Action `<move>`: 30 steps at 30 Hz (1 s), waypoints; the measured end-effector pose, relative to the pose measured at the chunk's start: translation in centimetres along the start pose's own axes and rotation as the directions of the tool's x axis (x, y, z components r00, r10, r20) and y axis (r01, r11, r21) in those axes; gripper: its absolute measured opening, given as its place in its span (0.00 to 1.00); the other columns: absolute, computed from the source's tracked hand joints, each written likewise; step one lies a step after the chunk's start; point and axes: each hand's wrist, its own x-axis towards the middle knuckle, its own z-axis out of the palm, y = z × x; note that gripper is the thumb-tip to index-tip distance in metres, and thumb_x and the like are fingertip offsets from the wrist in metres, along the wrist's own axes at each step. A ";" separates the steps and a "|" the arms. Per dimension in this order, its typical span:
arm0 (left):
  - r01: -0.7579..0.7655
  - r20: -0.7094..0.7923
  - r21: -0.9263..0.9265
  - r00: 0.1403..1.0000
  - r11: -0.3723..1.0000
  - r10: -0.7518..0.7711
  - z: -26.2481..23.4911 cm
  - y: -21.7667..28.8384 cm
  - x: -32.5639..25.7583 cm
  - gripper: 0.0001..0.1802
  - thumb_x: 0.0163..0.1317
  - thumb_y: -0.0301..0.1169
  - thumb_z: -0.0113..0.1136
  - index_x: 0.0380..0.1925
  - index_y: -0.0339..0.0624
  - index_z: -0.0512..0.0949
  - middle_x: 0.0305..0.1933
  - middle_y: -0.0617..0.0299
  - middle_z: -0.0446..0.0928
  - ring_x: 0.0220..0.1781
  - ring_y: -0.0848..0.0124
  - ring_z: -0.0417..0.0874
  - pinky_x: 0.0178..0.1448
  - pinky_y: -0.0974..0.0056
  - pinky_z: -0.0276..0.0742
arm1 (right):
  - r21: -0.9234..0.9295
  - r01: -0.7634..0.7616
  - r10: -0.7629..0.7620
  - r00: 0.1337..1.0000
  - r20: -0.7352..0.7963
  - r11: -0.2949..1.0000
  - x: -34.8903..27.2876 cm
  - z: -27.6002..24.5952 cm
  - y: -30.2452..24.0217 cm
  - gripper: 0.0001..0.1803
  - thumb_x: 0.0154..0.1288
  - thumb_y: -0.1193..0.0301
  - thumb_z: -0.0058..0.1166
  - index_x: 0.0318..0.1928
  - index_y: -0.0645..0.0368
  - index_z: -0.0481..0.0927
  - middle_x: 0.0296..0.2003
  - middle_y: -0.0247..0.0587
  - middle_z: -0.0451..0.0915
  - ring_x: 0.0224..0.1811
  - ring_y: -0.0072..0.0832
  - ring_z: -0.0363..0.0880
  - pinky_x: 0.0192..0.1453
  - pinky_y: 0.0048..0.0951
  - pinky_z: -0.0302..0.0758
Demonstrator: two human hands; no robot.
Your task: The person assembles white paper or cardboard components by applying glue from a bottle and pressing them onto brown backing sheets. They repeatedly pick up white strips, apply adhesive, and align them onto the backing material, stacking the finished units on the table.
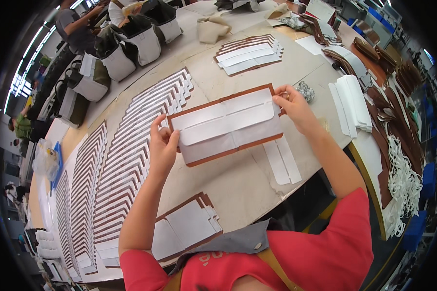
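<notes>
Between my two hands is a flat rectangular brown panel (209,151), raised above the table and tilted up toward the right. Its white-lined face is turned to me, with a brown border along the edges. A white slotted strip (223,122) with rounded corners lies across its upper half. My left hand (163,148) pinches the left edge between thumb and fingers. At the upper right corner, my right hand (294,107) grips the panel the same way. Beneath its lower right corner, another white slotted strip (282,162) rests on the table, partly covered.
Overlapping rows of similar panels (136,140) fan across the table's left. Close to my body sits a small stack of panels (187,227); a further group (250,56) lies beyond. White strips (349,106) and white cords (400,184) are at right. Bags (119,63) line the far left.
</notes>
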 end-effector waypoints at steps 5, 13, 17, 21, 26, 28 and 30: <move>-0.059 0.050 0.046 0.997 0.997 0.057 4.6 -1.9 6.8 0.23 0.62 0.24 0.48 0.58 0.44 0.59 0.24 0.65 0.68 0.22 0.79 0.70 0.24 0.73 0.69 | -0.160 -0.019 -0.002 0.991 -0.133 0.987 7.2 -3.0 0.2 0.18 0.58 0.72 0.52 0.48 0.61 0.66 0.30 0.35 0.74 0.33 0.21 0.72 0.34 0.25 0.71; -0.181 0.004 0.294 0.982 0.939 0.188 11.8 -6.8 21.3 0.12 0.61 0.24 0.47 0.45 0.44 0.73 0.26 0.63 0.70 0.25 0.75 0.72 0.31 0.69 0.70 | -0.556 -0.017 -0.203 0.921 -0.332 0.831 23.6 -8.9 3.1 0.22 0.52 0.73 0.55 0.48 0.62 0.65 0.35 0.48 0.76 0.37 0.34 0.77 0.40 0.31 0.73; -0.192 -0.090 0.461 0.961 0.867 0.261 14.5 -7.5 24.2 0.13 0.58 0.25 0.47 0.44 0.41 0.71 0.32 0.51 0.75 0.34 0.58 0.77 0.40 0.59 0.71 | -0.577 -0.072 -0.221 0.879 -0.422 0.814 28.3 -9.4 5.3 0.23 0.50 0.73 0.55 0.48 0.61 0.65 0.41 0.57 0.76 0.44 0.45 0.76 0.48 0.35 0.71; -0.190 -0.118 0.495 0.952 0.848 0.282 15.4 -9.8 24.2 0.12 0.59 0.26 0.46 0.44 0.42 0.71 0.39 0.51 0.76 0.39 0.56 0.78 0.42 0.57 0.71 | -0.701 -0.147 -0.255 0.863 -0.435 0.698 29.5 -9.5 8.6 0.23 0.50 0.70 0.54 0.48 0.60 0.65 0.42 0.56 0.76 0.46 0.46 0.76 0.50 0.36 0.71; -0.225 -0.130 0.500 0.935 0.837 0.329 15.2 -9.8 23.9 0.09 0.59 0.26 0.46 0.38 0.42 0.74 0.36 0.53 0.76 0.38 0.56 0.77 0.41 0.57 0.71 | -0.673 -0.126 -0.239 0.874 -0.423 0.729 29.5 -9.4 8.5 0.22 0.50 0.68 0.55 0.46 0.60 0.67 0.41 0.53 0.78 0.46 0.44 0.76 0.51 0.36 0.70; -0.235 -0.128 0.502 0.932 0.832 0.340 15.3 -9.4 23.8 0.08 0.59 0.26 0.47 0.35 0.43 0.76 0.33 0.54 0.76 0.36 0.57 0.77 0.41 0.57 0.69 | -0.665 -0.124 -0.239 0.872 -0.427 0.736 29.5 -9.5 8.5 0.22 0.50 0.68 0.56 0.46 0.60 0.67 0.41 0.53 0.78 0.46 0.44 0.76 0.51 0.36 0.70; -0.271 -0.120 0.532 0.914 0.802 0.388 15.2 -9.8 24.2 0.08 0.58 0.27 0.48 0.34 0.43 0.76 0.31 0.56 0.75 0.35 0.58 0.77 0.40 0.57 0.67 | -0.671 -0.140 -0.234 0.869 -0.435 0.728 29.6 -9.6 8.3 0.22 0.50 0.68 0.56 0.46 0.60 0.67 0.41 0.52 0.77 0.46 0.43 0.76 0.50 0.36 0.71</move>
